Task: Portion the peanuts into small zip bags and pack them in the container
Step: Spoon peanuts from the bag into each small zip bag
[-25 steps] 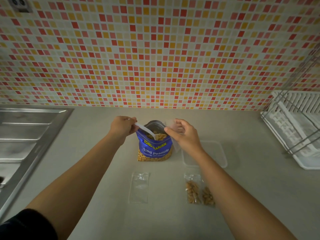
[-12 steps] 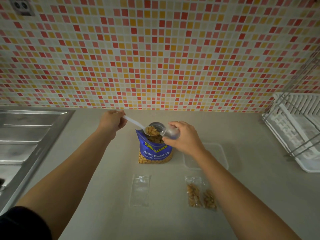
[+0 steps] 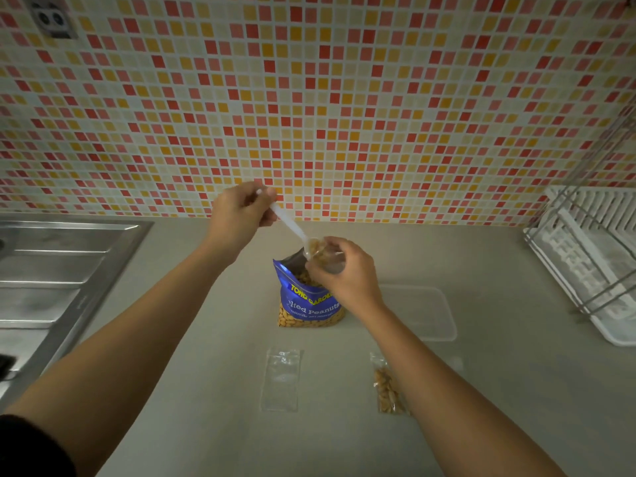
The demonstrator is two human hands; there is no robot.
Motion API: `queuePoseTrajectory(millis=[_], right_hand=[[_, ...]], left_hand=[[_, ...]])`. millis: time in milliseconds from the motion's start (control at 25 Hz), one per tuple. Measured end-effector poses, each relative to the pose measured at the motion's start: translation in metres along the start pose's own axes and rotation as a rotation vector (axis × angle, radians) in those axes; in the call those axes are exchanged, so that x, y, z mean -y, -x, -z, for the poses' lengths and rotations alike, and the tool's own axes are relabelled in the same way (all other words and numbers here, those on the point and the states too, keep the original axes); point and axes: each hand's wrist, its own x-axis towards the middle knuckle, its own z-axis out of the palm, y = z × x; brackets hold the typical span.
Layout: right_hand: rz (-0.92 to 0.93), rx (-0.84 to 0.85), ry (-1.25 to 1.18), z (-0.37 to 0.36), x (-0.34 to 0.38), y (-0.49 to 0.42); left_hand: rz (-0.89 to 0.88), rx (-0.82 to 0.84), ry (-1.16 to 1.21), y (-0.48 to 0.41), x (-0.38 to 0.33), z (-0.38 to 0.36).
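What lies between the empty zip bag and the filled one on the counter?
Only bare counter, in the head view; the empty zip bag and filled zip bag lie apart.

Single wide-angle head cam, worn; looks fwd & down over countertop [image 3: 213,407] from its near side. Faces mosaic-tile wall [image 3: 309,98], filling upper half of frame, grid lines bowed by lens. Close-in view: both forearms enter from bottom corners & converge just above centre, left hand [image 3: 237,215] gripping spoon [image 3: 289,225], right hand [image 3: 347,280] pinching small zip bag [image 3: 327,258] over peanut bag [image 3: 306,302]. Covers sink [image 3: 51,270] cropped at left edge, dish rack [image 3: 585,263] cropped at right edge, wall socket [image 3: 53,20] in top-left corner. Nearest counter strip at bottom edge, betw. arms.
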Motion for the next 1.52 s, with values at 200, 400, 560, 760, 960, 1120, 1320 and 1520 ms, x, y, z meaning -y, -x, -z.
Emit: queuePoseTrajectory(millis=[200,400,560,760,960,1120,1320,1520], right_hand=[[-0.138,-0.064,-0.232,-0.006,0.007,-0.002],[-0.184,-0.112,-0.318,0.008,-0.003,0.003],[-0.21,-0.039,-0.352,0.016,-0.012,0.007],[-0.239,0.026,-0.346,0.017,-0.023,0.009],[-0.268,0.06,-0.361,0.02,-0.023,0.009],[-0.273,0.076,-0.343,0.02,-0.023,0.009],[-0.294,0.062,-0.362,0.02,-0.023,0.008],[-0.331,0.066,-0.383,0.021,-0.024,0.007]], left_hand=[[-0.469,-0.074,-0.204,0.012,-0.024,0.011],[-0.152,-0.161,0.0,0.002,0.011,0.01],[-0.53,0.174,-0.423,0.02,0.038,-0.014],[-0.284,0.14,-0.528,0.02,0.054,-0.042],[0.07,-0.024,-0.427,0.015,0.052,-0.053],[0.104,0.007,-0.468,0.015,0.056,-0.048],[0.219,0.044,-0.291,0.016,0.057,-0.045],[0.315,0.053,-0.125,0.013,0.059,-0.043]])
